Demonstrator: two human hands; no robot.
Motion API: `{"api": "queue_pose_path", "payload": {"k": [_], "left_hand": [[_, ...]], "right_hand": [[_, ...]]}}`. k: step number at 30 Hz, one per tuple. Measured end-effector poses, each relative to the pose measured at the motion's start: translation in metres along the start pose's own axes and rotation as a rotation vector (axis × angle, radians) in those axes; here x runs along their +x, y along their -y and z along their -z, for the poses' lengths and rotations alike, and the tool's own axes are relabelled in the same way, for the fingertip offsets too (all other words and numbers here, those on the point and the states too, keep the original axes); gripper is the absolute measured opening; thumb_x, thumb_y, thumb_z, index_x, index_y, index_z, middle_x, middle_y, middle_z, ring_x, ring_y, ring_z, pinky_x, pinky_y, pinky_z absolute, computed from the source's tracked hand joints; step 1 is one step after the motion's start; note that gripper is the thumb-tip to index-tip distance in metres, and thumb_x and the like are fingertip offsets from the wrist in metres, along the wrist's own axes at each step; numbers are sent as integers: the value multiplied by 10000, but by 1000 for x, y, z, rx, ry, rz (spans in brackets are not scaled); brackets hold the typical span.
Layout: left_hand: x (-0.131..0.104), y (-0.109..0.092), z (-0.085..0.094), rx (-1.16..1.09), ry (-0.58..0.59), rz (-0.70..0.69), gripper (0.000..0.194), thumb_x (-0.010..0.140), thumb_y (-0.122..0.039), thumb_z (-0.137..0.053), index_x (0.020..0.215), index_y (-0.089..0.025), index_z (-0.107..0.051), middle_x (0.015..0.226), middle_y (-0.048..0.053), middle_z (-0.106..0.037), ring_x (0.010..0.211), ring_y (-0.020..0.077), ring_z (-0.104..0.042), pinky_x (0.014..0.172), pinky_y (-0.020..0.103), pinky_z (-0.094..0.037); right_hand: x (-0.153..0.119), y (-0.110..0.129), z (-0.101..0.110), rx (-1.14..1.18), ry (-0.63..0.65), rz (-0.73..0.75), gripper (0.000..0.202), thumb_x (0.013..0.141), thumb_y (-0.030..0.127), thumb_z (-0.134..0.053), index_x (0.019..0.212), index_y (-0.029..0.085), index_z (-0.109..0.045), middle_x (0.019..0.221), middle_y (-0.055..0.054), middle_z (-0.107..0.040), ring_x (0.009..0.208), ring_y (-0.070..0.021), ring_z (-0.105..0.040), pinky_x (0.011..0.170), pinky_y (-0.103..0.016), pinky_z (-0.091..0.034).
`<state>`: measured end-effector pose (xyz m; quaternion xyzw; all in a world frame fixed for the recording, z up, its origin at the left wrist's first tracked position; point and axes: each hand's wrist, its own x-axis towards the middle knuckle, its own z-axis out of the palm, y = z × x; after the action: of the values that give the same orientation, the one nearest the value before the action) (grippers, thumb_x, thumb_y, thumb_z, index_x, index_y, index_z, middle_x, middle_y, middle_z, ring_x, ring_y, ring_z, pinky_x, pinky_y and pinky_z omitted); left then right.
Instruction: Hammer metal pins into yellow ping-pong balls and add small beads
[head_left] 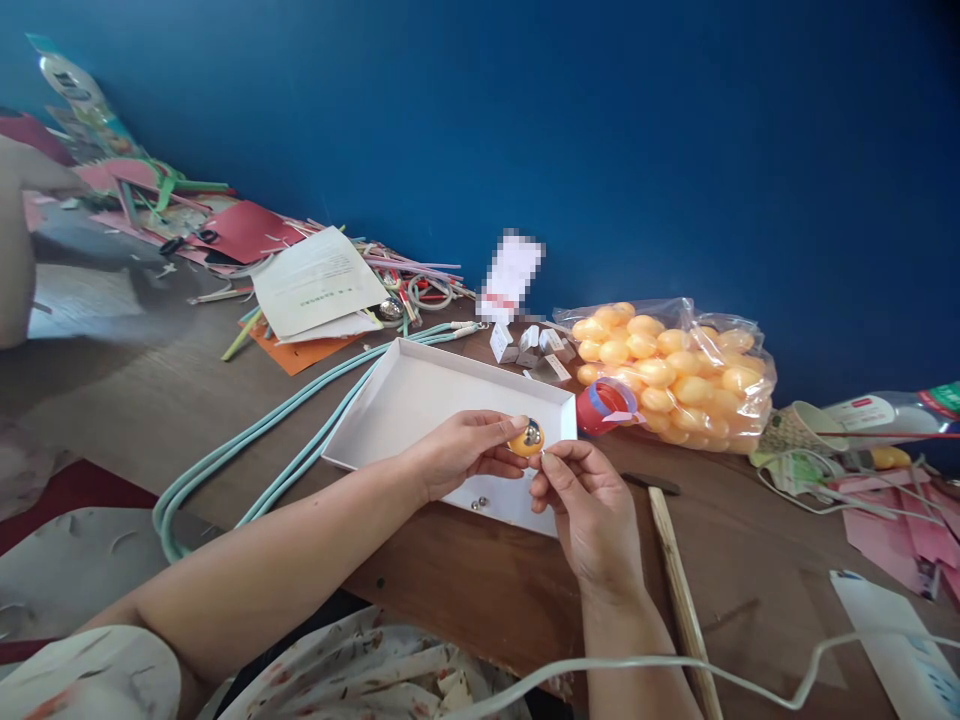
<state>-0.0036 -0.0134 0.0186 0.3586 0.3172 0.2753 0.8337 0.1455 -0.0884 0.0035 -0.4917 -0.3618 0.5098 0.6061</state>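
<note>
Above a shallow white box lid (pixel 375 425), my left hand (pixel 469 450) grips a small orange ball (pixel 517 442) between thumb and fingers. A shiny silver piece (pixel 533 435) shows on the ball's right side. My right hand (pixel 592 505) is closed in a pinch just below and right of the ball. A tiny pale bit appears at its fingertips, too small to name. Inside the lid, near its front edge, lie a few small silver balls (pixel 480 503).
Behind stands a clear bag of orange balls (pixel 675 375) beside a red cup (pixel 598 405). A hammer (pixel 679 570) lies right of my hand, and a white cable (pixel 675 661) crosses in front. Looped teal cords (pixel 262 425) and papers (pixel 319 280) lie left. Another person's arm (pixel 15 240) reaches in at far left.
</note>
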Motion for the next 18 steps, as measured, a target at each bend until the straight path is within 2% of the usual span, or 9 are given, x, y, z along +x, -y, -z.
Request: {"api": "queue_pose_path", "payload": {"k": [18], "left_hand": [[-1, 0, -2, 50, 37, -17, 354, 763, -428, -682, 847, -85, -665, 773, 83, -674, 709, 118, -619, 709, 238, -510]], "right_hand": [[-1, 1, 1, -3, 28, 16, 105, 803, 255, -691, 854, 189, -628, 744, -2, -682, 521, -72, -553, 494, -198, -473]]}}
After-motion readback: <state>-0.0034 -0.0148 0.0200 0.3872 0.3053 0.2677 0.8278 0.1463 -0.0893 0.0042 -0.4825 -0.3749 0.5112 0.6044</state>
